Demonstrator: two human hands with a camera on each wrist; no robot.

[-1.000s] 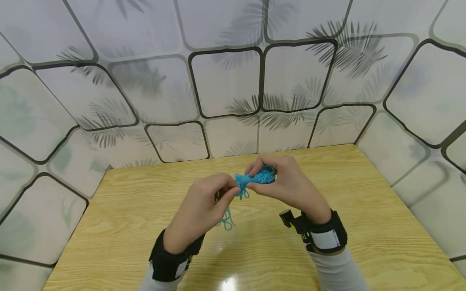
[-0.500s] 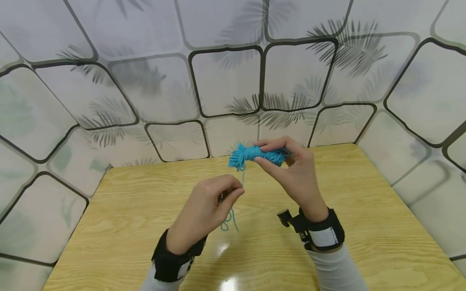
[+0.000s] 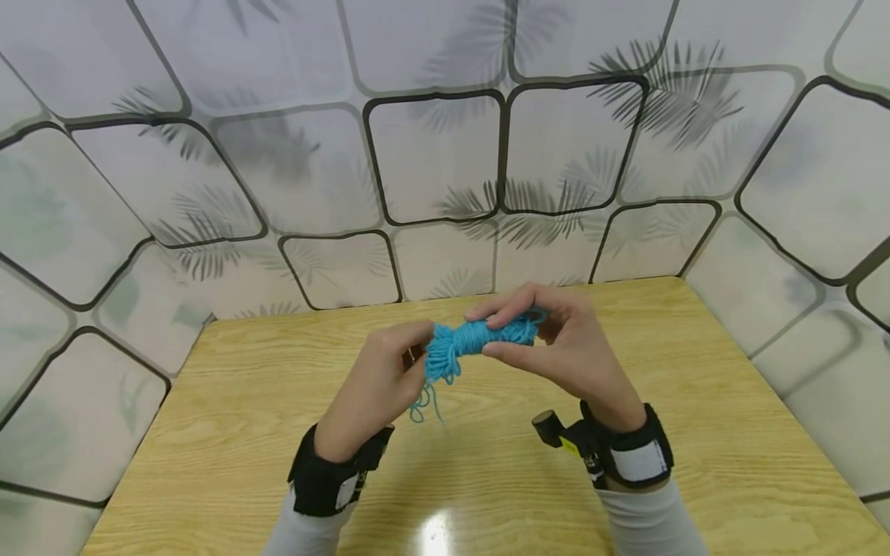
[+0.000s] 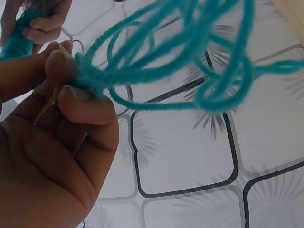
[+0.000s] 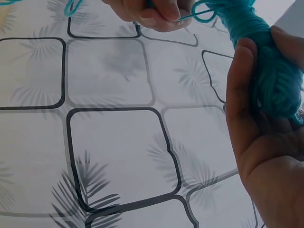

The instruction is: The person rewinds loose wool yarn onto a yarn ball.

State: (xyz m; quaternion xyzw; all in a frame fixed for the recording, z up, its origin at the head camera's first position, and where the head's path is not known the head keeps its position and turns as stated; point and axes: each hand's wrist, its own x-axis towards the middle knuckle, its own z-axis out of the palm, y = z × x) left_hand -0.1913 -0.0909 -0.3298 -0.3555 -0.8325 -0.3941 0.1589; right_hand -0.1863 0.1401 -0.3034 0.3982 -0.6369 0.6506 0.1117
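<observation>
A bundle of blue yarn (image 3: 472,337), wound tightly round its middle with looped ends, is held above the table. My right hand (image 3: 580,359) grips its right part between thumb and fingers; the right wrist view shows the bundle (image 5: 273,71) lying along the palm. At the bundle's left end is my left hand (image 3: 382,378). Its thumb and fingertips pinch a gathered strand of yarn, and loose loops (image 4: 142,73) spread out from that pinch in the left wrist view. A thin strand (image 5: 194,15) runs between the left fingers and the bundle. Below the left hand hang the loose loops (image 3: 420,405).
Under both hands is a wooden table (image 3: 264,401), its far edge meeting a patterned backdrop (image 3: 445,162) with dark outlines and leaf prints. The same backdrop rises at both sides. Black straps with small cameras (image 3: 556,428) sit on the wrists.
The bundle first rose with my right hand, drawing a strand straight from the left fingers. It has since come back down beside my left hand, with more of the wound middle showing.
</observation>
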